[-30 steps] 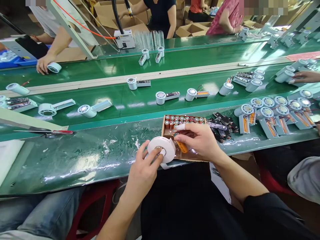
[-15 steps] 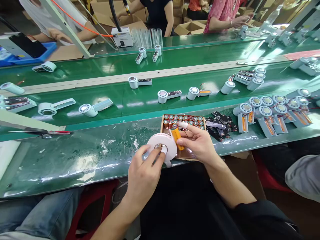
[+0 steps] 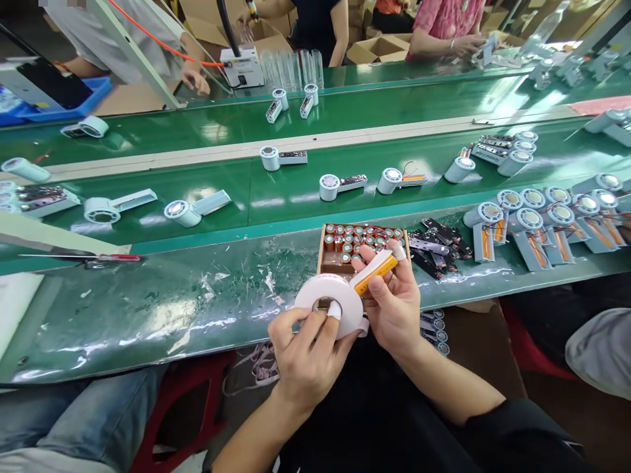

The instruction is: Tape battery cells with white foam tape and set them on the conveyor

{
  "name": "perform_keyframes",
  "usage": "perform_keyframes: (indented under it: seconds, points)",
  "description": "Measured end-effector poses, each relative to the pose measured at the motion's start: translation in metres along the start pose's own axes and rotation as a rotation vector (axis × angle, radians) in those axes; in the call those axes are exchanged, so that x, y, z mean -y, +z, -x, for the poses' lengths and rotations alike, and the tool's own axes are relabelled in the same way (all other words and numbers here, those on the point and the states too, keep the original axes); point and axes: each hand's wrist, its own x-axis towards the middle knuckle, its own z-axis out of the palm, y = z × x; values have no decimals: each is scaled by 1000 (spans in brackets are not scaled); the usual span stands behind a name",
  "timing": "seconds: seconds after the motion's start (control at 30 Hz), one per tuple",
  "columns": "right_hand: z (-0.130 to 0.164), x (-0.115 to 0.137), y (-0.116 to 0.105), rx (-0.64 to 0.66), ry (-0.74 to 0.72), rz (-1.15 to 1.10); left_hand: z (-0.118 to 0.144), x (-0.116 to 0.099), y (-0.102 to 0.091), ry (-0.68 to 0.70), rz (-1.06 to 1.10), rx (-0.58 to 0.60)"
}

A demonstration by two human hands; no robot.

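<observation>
My left hand (image 3: 308,355) grips a roll of white tape (image 3: 304,293), with fingers pushed into its core. In my right hand (image 3: 397,309) is an orange battery (image 3: 375,274), held at a slant with a white strip of tape along its upper side. The battery's lower end is close to the roll's right edge; whether they touch I cannot tell. White coverings wrap a fingertip on each hand. Just behind the hands, a cardboard box (image 3: 340,268) holds several upright batteries (image 3: 348,248) with red wires, partly hidden by my right hand.
Black circuit boards (image 3: 436,246) lie right of the box. Pale blue fan-like units (image 3: 527,223) crowd the bench's right, and others (image 3: 329,188) sit on the green conveyor (image 3: 246,203). Red-handled tweezers or a similar tool (image 3: 123,257) lie at left. People work across the line.
The battery has turned from nearly upright to a slant, and a white strip now shows along it. Both hands and the roll moved slightly right and down in view.
</observation>
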Motion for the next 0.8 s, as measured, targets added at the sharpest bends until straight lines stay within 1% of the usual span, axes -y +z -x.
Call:
perform_keyframes:
  seconds: [0.07,0.1,0.13,0.17,0.2,0.23,0.27,0.3,0.37,0.4,0.43,0.47,0.5,0.57,0.6,0.63,0.67,0.73,0.8]
  points:
    - [-14,12,-13,49,-72,88,5,-5,-6,37,162,73]
    - [-25,21,-21,31,-152,124,9,-4,-8,76,262,130]
    - [-37,31,-29,-13,-250,149,15,1,-11,111,342,182]
    - [-48,41,-36,-66,-346,162,22,12,-13,123,371,216]
    - [-58,49,-43,-106,-419,169,30,28,-15,100,333,223]
    - [-65,55,-49,-109,-447,178,38,49,-15,33,233,211]
    - [-69,59,-54,-71,-427,196,47,73,-14,-62,99,199]
    - [-69,60,-57,-3,-376,221,56,98,-12,-156,-15,205]
    - [-58,54,-59,172,-214,290,70,141,-6,-311,-98,304]
    - [-49,50,-59,260,-122,323,74,156,-3,-365,-104,335]
    - [-40,44,-59,339,-38,346,77,164,0,-400,-102,337]
    - [-32,40,-58,405,32,360,77,165,3,-418,-106,301]
    - [-25,36,-57,454,83,370,76,160,4,-424,-122,234]
    - [-15,32,-56,525,122,404,66,139,6,-409,-132,87]
    - [-13,32,-55,557,113,440,58,125,5,-394,-102,39]
    - [-12,32,-53,600,91,491,49,110,4,-379,-44,20]
    - [-12,32,-51,659,54,551,39,95,4,-361,39,33]
    - [-12,33,-45,820,-55,673,21,69,3,-316,255,133]
    - [-11,33,-39,973,-149,762,5,51,4,-270,471,234]
